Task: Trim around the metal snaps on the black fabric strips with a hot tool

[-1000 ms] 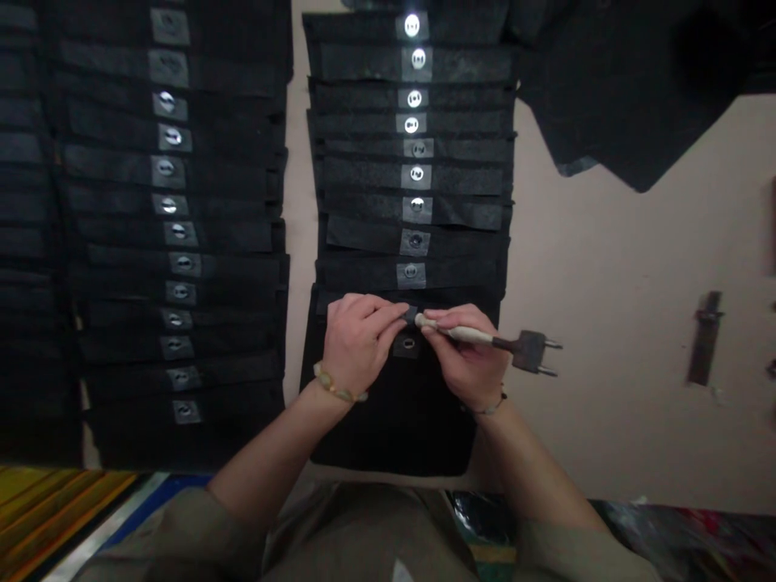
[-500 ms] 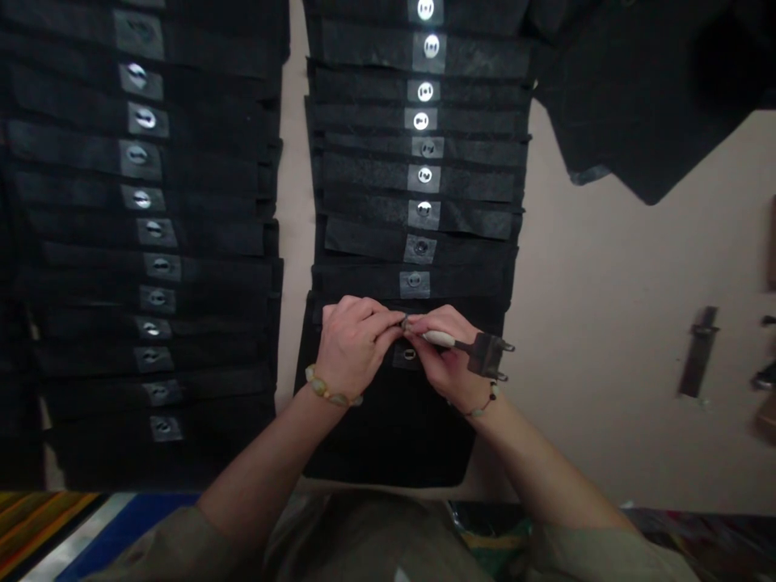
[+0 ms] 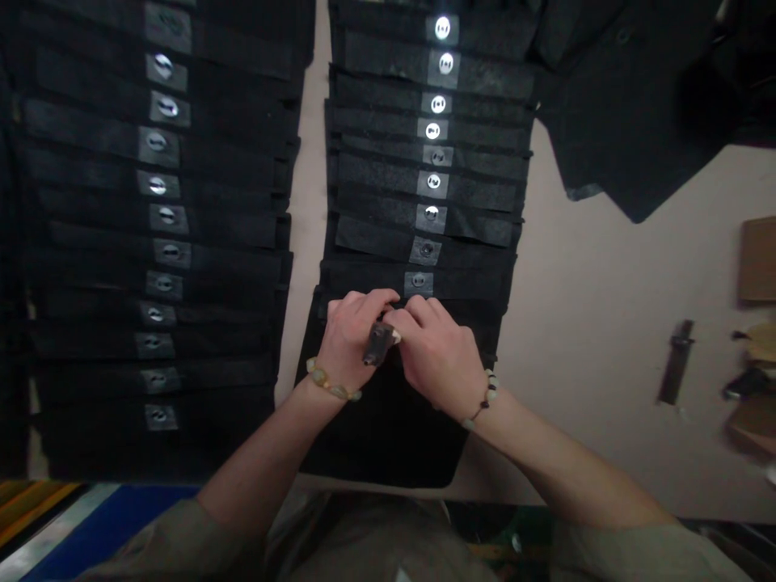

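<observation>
My left hand [image 3: 350,331] and my right hand [image 3: 437,349] meet over the upper part of the lowest black panel [image 3: 381,436] in the middle stack. My right hand is closed around a small hand tool [image 3: 379,345]. The tool has a dark block-shaped end and a pale part, and its dark end points toward my left wrist. My left fingers are bent and pinch at the black panel beside the tool; their tips are partly hidden. Just above my hands, a round metal snap part [image 3: 418,280] sits on a greyish square patch on the panel above.
Overlapping black panels [image 3: 224,275] with metal snap parts on patches form another column at left. Black pieces [image 3: 630,153] lie at upper right. A narrow dark metal tool [image 3: 675,368] lies on the pale table [image 3: 582,323]. A brown box [image 3: 757,260] stands at the right edge.
My right hand has turned over, swinging the tool's dark end from the right to the left, between my hands. My left hand stays in nearly the same place. The view has shifted slightly.
</observation>
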### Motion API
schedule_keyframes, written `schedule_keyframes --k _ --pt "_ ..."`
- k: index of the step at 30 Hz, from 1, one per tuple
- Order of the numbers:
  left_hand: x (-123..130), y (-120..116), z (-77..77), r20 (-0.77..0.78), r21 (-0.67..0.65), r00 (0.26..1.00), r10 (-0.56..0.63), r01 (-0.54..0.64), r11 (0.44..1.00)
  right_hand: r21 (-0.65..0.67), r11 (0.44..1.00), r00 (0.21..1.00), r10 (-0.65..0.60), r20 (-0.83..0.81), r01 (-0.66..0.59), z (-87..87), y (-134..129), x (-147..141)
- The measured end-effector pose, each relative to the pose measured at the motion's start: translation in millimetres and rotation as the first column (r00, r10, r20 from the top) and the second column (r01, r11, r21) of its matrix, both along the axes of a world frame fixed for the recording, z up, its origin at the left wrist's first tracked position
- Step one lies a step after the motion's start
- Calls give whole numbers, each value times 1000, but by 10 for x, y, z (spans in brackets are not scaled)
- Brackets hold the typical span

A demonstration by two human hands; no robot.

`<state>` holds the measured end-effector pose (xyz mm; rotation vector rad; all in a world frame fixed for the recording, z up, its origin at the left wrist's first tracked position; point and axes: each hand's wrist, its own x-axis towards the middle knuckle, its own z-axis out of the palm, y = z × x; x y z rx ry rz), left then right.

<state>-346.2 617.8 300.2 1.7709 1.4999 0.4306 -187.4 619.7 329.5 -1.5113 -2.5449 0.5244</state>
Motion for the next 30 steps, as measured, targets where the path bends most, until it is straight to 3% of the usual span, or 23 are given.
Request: schedule_keyframes --k 3,6,10,14,18,23,28,30 --pt "14 -9 -20 -11 4 1000 25 -25 1000 -73 996 957 -75 -280 56 -90 -9 145" --pt "34 -14 -40 -8 -11 999 42 -42 999 -148 981 815 -189 -547 129 -241 -85 313" --pt "44 -18 -50 -12 -7 998 56 -57 998 -163 977 756 -209 -620 136 -371 -203 326" --pt "42 -20 -52 -13 4 999 52 -52 999 -136 977 824 -210 -526 162 -338 -209 224" --pt "41 -14 -48 -10 -8 998 54 -54 998 -74 991 930 -133 -343 114 -230 -137 199" --pt "18 -4 -42 -10 -31 999 39 -39 999 -77 995 958 -86 -273 67 -107 -52 150" --pt "-19 1 -31 57 -56 998 4 -1 998 -52 999 998 16 54 -13 40 4 -41" --pt "-18 1 -26 59 -57 998 13 -10 998 -73 997 996 4 84 2 43 9 -57"
